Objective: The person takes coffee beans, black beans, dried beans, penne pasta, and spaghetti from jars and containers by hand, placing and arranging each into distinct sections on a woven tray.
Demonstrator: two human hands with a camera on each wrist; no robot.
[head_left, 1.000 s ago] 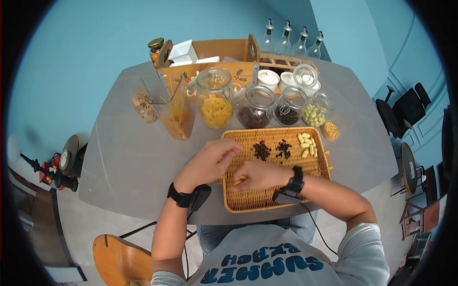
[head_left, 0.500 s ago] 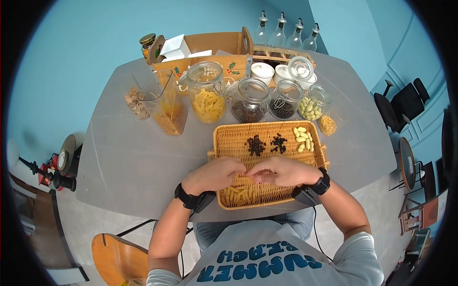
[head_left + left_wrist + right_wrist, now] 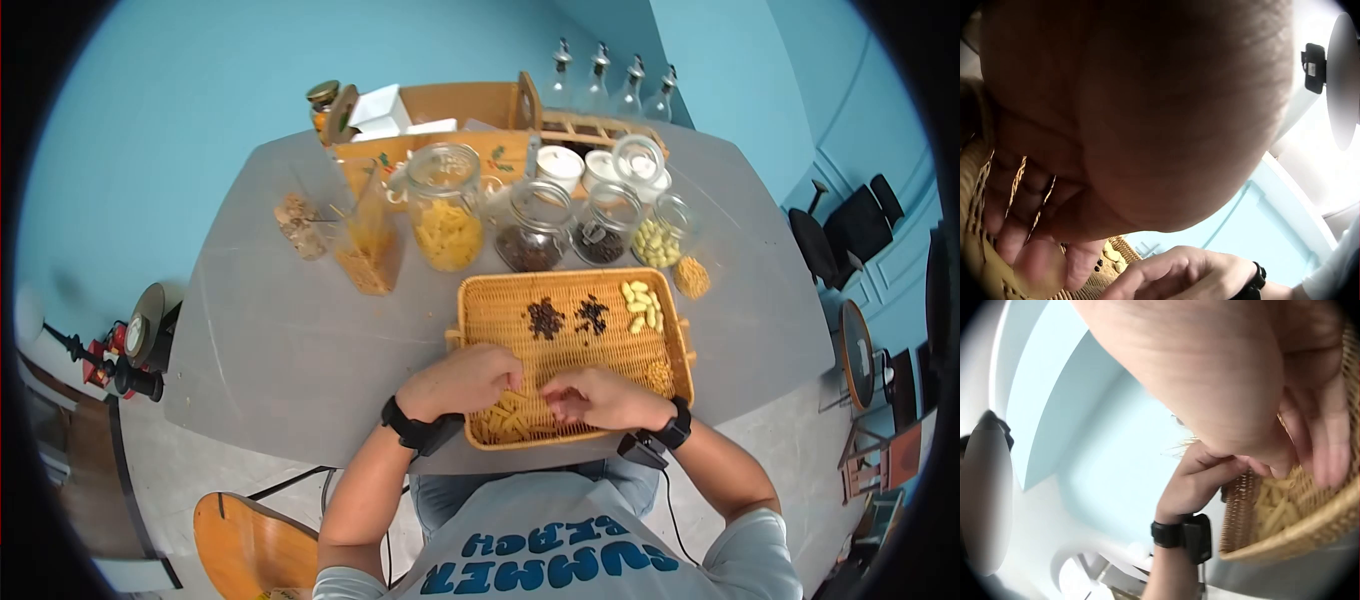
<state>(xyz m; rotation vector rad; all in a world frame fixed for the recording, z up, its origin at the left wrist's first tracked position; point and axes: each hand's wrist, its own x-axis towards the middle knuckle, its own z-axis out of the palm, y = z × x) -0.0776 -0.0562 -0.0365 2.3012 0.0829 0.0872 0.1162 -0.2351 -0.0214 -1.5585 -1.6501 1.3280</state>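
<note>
A wicker basket (image 3: 590, 357) lies near the table's front edge. Penne (image 3: 503, 422) is spread in its front-left corner. Over the basket's left side is my left hand (image 3: 468, 380), fingers bent downward just behind the penne; the left wrist view shows its thumb tip in front of the loosely bent fingers, with nothing visible held. My right hand (image 3: 605, 398) hovers over the front middle, right of the penne; in the right wrist view its fingers (image 3: 1329, 450) hang down, apart from the pasta. Small dark piles (image 3: 545, 318) and peanuts (image 3: 642, 306) lie along the back.
Behind the basket stand a penne jar (image 3: 447, 230), dark-filled jars (image 3: 533, 240), a peanut jar (image 3: 657, 240) and a small heap of yellow kernels (image 3: 691, 277). Clear containers (image 3: 368, 250) stand left. A wooden crate (image 3: 440, 150) and glass bottles (image 3: 595, 88) are farther back.
My hands, together above the penne half a second ago, have come apart: the right moved right and toward me, the left stays at the basket's left side. More of the penne shows.
</note>
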